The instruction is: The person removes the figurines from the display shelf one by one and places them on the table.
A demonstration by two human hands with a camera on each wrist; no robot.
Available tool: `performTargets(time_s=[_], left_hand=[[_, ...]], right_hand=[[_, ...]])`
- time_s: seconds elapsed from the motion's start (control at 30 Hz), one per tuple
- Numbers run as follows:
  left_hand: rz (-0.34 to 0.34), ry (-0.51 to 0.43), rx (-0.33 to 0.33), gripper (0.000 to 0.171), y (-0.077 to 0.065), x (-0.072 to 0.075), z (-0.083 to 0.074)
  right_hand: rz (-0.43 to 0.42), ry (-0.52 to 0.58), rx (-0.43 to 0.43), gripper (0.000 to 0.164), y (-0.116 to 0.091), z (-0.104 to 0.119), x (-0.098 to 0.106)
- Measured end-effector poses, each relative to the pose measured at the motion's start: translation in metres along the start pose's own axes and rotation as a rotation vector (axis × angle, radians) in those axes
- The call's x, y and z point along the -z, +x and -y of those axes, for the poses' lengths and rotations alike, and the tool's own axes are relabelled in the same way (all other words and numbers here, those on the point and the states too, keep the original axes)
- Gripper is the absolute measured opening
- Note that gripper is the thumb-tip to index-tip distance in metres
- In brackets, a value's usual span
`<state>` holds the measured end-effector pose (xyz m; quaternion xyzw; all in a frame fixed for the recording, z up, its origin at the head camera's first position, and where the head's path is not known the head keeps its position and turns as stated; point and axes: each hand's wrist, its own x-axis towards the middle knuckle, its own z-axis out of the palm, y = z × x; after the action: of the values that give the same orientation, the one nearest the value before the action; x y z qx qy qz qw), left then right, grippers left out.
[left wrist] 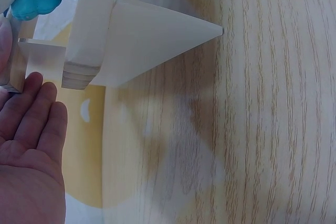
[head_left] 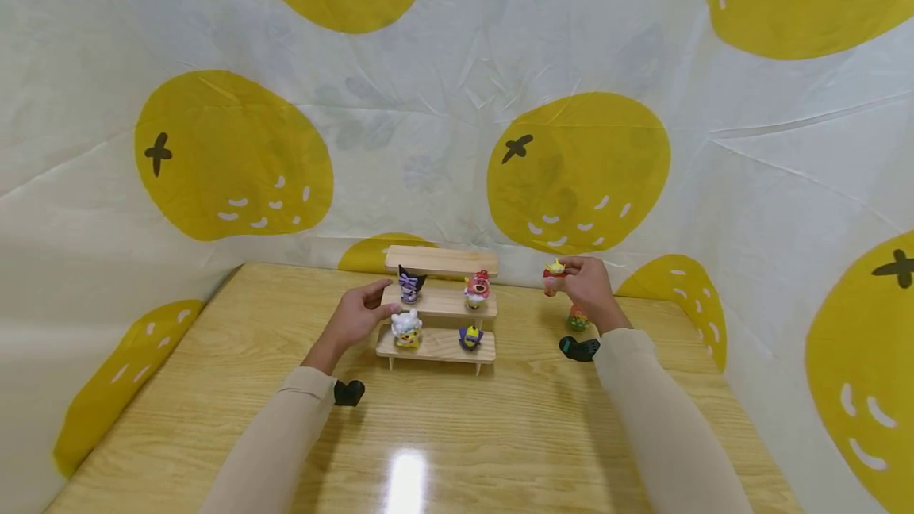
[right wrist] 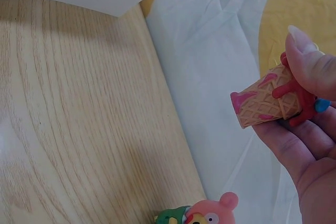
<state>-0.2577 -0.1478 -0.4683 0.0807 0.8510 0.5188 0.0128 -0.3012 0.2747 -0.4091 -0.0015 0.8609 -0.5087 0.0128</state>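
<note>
A person's right hand (head_left: 589, 285) holds an ice-cream-cone figurine (right wrist: 262, 100) aloft near the far edge of a wooden desk (head_left: 443, 435), thumb and fingers pinched on its red upper part, the waffle-patterned base sticking out clear of the grip. The figurine is in the air, to the right of a three-tier wooden display stand (head_left: 439, 349), well apart from it.

At the stand's left end, the left hand (head_left: 355, 316) has its thumb and fingers apart around the end of the middle tier; whether they press on the wood cannot be told.

A purple-and-black figure (head_left: 409, 286) stands near that tier's left end, a red-and-pink figure (head_left: 477, 290) near its right. On the bottom tier, a fluffy white figure (head_left: 406, 329) stands just beside the left thumb, overlapping the view of the tier behind, and a yellow-and-purple figure (head_left: 470, 338) occupies the right end.

Toward the desk's right edge, a pink-and-green figure (head_left: 578, 317) is partly hidden by the right wrist. Black devices show beside the right cuff (head_left: 624, 347) and left cuff (head_left: 312, 381). White fabric (head_left: 414, 173) printed with yellow fruit rises along the desk's far, left and right edges.
</note>
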Motion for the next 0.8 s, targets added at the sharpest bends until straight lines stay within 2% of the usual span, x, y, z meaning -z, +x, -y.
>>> performTargets(time_s=[0.8], left_hand=[[-0.01, 0.003, 0.003, 0.068, -0.0026, 0.0003, -0.0043]], right_hand=[[0.01, 0.012, -0.034, 0.062, 0.0024, -0.0035, -0.0046]])
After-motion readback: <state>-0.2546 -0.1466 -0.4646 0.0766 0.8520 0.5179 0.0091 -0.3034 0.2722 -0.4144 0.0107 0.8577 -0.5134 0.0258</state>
